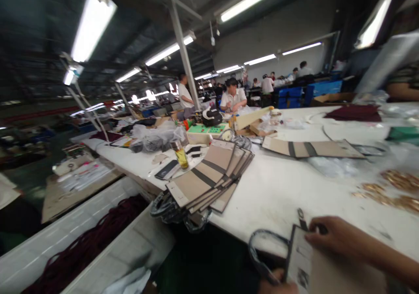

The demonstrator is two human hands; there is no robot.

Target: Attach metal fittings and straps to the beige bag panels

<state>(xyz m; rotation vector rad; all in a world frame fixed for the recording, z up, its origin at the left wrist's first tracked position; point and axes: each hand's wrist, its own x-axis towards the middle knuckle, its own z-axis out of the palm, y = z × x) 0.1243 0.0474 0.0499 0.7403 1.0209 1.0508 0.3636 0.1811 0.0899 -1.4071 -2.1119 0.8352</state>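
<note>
At the lower right, my left hand (278, 284), partly cut off by the bottom edge, closes around the near edge of a beige bag panel (343, 272) with dark edging and a white end strip. A dark wrapped handle (253, 246) loops out beside that hand. My right hand (334, 237) reaches in from the right over the panel, thumb and fingers pinched together near its far corner. What lies in this pinch is hidden. Close to its fingertips, a short dark tab with a metal fitting (301, 219) sticks out past the panel.
Several similar panels (199, 178) lie fanned on the white table (271, 189), near a phone (167, 170) and a glass bottle (180, 155). Gold metal pieces (399, 189) lie right. A white bin (81, 241) holds dark red cords. A co-worker (233, 97) sits across.
</note>
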